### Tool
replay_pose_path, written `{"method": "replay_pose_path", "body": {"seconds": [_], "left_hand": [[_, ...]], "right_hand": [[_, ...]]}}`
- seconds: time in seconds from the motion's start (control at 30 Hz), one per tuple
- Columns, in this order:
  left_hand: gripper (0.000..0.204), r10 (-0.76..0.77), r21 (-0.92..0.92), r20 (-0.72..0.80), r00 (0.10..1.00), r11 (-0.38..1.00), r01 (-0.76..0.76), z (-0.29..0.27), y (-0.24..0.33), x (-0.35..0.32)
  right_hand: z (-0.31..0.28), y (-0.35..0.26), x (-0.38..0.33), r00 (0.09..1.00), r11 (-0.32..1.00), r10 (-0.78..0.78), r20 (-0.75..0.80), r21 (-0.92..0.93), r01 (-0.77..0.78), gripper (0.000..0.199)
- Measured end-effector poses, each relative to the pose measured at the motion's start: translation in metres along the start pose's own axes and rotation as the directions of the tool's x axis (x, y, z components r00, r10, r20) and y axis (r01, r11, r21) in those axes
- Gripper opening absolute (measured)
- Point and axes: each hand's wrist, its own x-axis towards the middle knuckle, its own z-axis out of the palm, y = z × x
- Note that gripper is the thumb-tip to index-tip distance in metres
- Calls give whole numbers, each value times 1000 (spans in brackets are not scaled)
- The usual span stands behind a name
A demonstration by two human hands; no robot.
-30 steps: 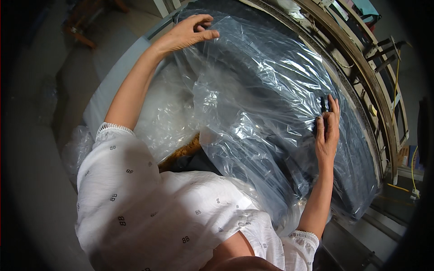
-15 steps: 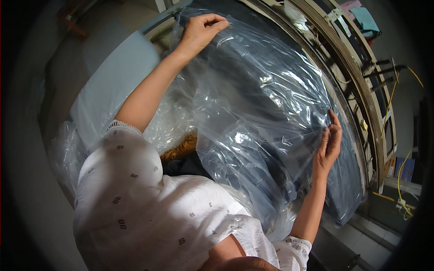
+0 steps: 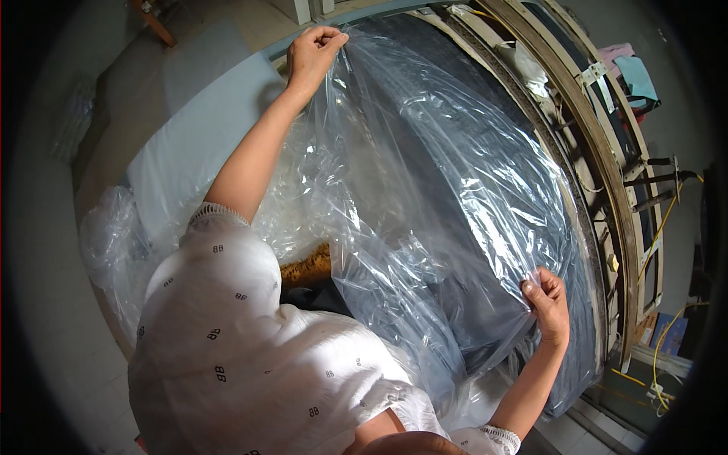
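Note:
A large clear plastic sheet [image 3: 485,220], creased and glossy, is stretched between my hands over a dark padded surface [image 3: 402,49]. At the far left, my left hand [image 3: 315,57] pinches the sheet's edge between thumb and fingers. Nearer and to the right, my right hand [image 3: 549,303] grips another part of the sheet, with its fingertips pressed together. Folds run from both grips and hang down toward my body. Under the sheet, the dark surface shows through, partly blurred by reflections.
A wooden and metal frame with rails [image 3: 591,114] curves along the right side. On the left lie a pale flat sheet [image 3: 201,136] and bunched clear plastic [image 3: 114,235]. Brown furry material [image 3: 307,267] sits close to my body. A yellow cable [image 3: 661,235] hangs beyond the frame.
My right hand has moved nearer to me and closed on the sheet. The left hand has shifted slightly left with its edge, and the sheet is now pulled tauter between them.

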Motion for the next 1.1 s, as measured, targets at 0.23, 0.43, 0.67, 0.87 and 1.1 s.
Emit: {"method": "replay_pose_path", "body": {"seconds": [0.23,0.43,0.67,0.87,1.1], "left_hand": [[26,0,94,244,970,995,-24,-7,-13,28],[22,85,60,271,959,993,-105,-4,-13,32],[17,-57,-342,127,990,935,97,9,9,23],[24,307,305,294,905,867,-393,46,7,51],[32,371,454,508,777,652,-608,52,-52,112]], "right_hand": [[0,5,4,1000,993,-18,-22,116,21,16],[0,9,3,998,992,-49,-32,112,53,15],[2,17,-24,979,982,-174,-104,55,181,21],[-6,103,-102,871,959,284,401,-113,-260,18],[-67,323,-273,560,210,671,-486,-600,-772,33]]}}
